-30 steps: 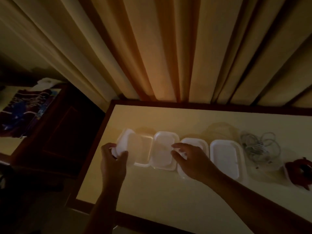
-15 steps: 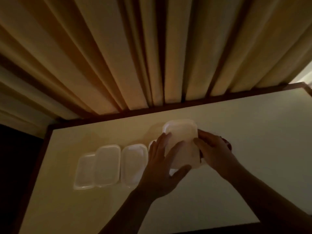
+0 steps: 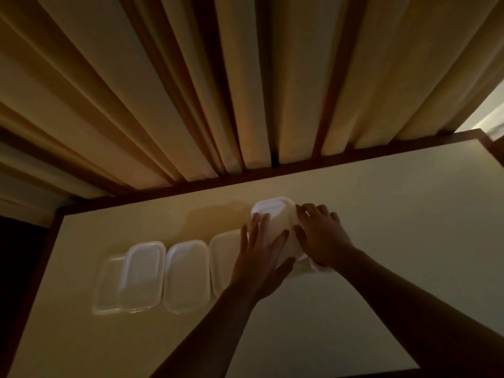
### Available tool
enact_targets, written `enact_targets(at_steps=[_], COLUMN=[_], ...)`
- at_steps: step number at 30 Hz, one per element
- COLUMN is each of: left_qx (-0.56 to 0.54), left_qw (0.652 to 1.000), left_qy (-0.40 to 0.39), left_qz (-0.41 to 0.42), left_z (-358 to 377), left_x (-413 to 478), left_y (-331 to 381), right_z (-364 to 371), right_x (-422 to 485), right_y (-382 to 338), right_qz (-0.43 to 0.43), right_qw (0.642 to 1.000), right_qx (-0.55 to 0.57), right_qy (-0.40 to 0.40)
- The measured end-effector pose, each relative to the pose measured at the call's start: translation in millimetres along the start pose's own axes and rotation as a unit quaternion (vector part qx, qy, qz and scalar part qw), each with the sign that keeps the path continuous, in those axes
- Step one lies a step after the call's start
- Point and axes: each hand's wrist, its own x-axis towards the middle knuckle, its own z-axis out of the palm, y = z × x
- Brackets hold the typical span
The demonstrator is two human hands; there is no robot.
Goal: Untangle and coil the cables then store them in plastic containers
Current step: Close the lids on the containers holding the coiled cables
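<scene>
A white plastic lid [image 3: 276, 214] lies over the container at the right end of a row on the table, which my hands mostly hide. My left hand [image 3: 260, 257] presses on the lid's left side with straight fingers, its thumb along the near edge. My right hand [image 3: 323, 238] holds the lid's right edge, thumb on top and fingers spread past the rim. Three closed white containers sit in the row to the left: one [image 3: 141, 276], a second [image 3: 186, 274] and a third [image 3: 222, 257]. No cable shows.
A clear lid or container [image 3: 106, 287] lies half under the leftmost container. The pale table [image 3: 395, 241] has a dark wooden rim. Heavy curtains [image 3: 245, 91] hang right behind its far edge. The room is dim.
My view swung right along the row. Both hands left the left containers and brought a lid to the right end, where it now sits lower. The cables have dropped out of sight.
</scene>
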Motion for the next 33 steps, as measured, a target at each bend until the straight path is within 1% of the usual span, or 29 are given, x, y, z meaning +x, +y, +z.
enact_targets(at_steps=[3,7,9,12,17,20,23,26,33], left_qx=[-0.019,-0.066,-0.085,-0.130,-0.118,-0.109,-0.069,-0.024,-0.014], left_qw=[0.999,0.997,0.993,0.981,0.980,0.978,0.981,0.986,0.995], left_qy=[-0.027,-0.016,0.010,0.007,-0.001,-0.006,-0.027,-0.036,-0.033], left_qz=[-0.019,-0.044,-0.080,-0.143,-0.159,-0.179,-0.178,-0.160,-0.088], left_z=[4.8,1.2,-0.1,-1.6,-4.2,-7.0,-11.4,-20.8,-23.0], left_x=[-0.6,0.0,-1.1,2.3,13.0,16.3,20.4,23.4,19.3], left_y=[-1.3,-9.0,-14.0,-20.0,-26.0,-27.1,-30.8,-30.8,-29.0], right_z=[2.7,3.3,3.8,2.7,5.0,9.7,12.7,12.8,19.0], right_x=[4.1,9.0,11.8,16.9,24.7,31.0,34.3,30.2,4.2], right_y=[1.3,-0.4,-0.7,-4.1,-11.7,-17.2,-18.7,-14.6,1.6], right_qz=[-0.016,-0.031,-0.038,-0.047,-0.051,-0.039,-0.028,-0.024,-0.012], right_qw=[0.999,0.998,0.998,0.997,0.995,0.995,0.995,0.995,0.991], right_qx=[-0.038,-0.056,-0.058,-0.067,-0.083,-0.089,-0.090,-0.096,-0.129], right_qy=[-0.007,-0.010,-0.007,-0.002,-0.005,-0.025,-0.033,-0.031,-0.032])
